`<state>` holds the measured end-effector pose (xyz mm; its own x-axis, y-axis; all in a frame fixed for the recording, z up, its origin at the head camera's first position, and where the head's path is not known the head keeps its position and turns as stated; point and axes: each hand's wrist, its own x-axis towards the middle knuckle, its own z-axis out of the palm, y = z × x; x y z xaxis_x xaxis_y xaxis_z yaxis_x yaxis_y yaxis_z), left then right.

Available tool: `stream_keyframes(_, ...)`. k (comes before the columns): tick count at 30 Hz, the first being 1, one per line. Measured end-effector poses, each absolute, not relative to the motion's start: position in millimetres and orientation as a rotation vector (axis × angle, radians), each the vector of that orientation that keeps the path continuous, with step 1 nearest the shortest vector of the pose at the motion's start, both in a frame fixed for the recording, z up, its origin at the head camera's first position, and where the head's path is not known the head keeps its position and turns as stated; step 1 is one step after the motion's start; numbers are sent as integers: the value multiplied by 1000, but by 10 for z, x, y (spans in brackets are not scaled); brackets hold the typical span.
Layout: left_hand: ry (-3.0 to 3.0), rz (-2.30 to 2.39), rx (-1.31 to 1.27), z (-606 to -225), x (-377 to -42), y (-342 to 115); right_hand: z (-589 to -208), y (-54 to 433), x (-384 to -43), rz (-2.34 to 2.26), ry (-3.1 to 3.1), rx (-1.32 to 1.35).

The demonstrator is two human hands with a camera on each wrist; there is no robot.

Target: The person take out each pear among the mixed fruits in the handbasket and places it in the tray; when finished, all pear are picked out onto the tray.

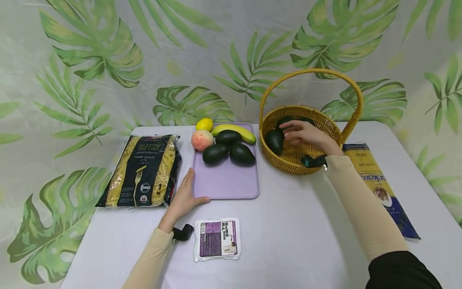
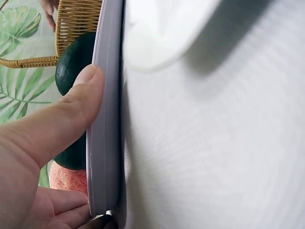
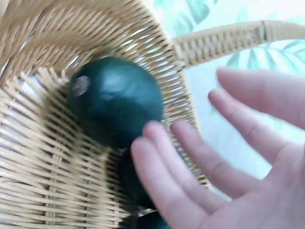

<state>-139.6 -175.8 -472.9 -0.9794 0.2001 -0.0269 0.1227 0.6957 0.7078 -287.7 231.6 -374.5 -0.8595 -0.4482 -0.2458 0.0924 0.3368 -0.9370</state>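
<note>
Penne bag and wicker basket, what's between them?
In the head view, a purple tray lies between them, with three avocados, a banana, a peach and a lemon at its far end, and the left hand at its near left corner.

Pasta bag [image 1: 138,172] with dark label lies at left on white desk [image 1: 285,241]. Purple-and-white packet [image 1: 217,239] lies flat near front. Yellow-and-blue packet [image 1: 383,196] at right. Leaf-print cloth [image 1: 187,60] behind.
</note>
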Motion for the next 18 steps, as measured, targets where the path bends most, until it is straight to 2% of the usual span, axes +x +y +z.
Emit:
stream_keyframes(8,2798,1141,258,-4727,-1398,-1756,-3611,2199,-2805,-1640,2030,-514)
stream_keyframes(18,2806,1125,272,-4737,-1407,-1762,-3550,1741,-2788,-1477,2021,-793)
